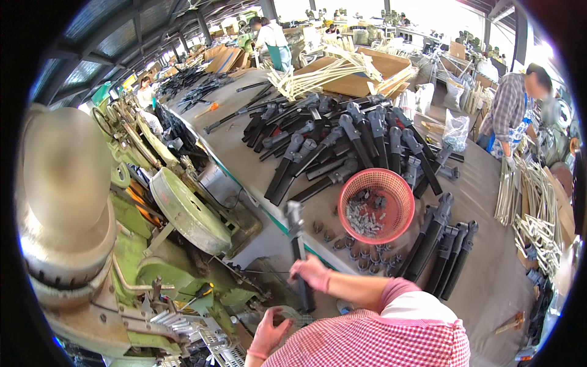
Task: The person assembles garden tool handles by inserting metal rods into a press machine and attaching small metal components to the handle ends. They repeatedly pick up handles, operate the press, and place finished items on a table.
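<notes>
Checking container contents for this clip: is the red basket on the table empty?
No. The red basket holds a heap of small grey metal parts on its bottom, with more small dark pieces lying on the table beside it.

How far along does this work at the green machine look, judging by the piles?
Looks early. Done, perhaps: four black bar-shaped parts lying apart by the round red plastic basket. In hand: the right hand grips one black bar upright by the green metal press; the left hand rests below. Left: the large heap of black bars.
</notes>
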{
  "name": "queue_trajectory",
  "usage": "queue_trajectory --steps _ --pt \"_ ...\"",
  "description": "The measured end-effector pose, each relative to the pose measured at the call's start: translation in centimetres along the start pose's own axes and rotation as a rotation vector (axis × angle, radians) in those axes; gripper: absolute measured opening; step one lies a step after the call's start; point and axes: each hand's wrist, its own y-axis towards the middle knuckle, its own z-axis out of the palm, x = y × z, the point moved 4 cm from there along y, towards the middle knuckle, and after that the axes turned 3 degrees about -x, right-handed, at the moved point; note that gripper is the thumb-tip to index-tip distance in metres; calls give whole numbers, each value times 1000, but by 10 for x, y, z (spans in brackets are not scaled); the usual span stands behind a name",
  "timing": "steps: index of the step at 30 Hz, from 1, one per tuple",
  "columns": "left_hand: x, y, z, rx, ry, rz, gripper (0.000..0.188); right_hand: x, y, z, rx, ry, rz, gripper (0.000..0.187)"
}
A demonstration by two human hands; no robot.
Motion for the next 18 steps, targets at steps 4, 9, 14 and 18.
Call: queue_trajectory --steps 4,9,14,18 --pt "74 -22 -2 -96 -191 -198 31 181 104 -49 -232 -233 -343 28" --pt "105 -33 20 -73 -211 -328 28 373 179 -33 -280 137 -1154 43" --pt "67 -20 32 -76 -382 -366 21 313 103 -91 -378 -381 -1202 9" --pt "56 -19 19 -70 -252 -404 22 235 -52 -224 -1034 -803 -1109 20"
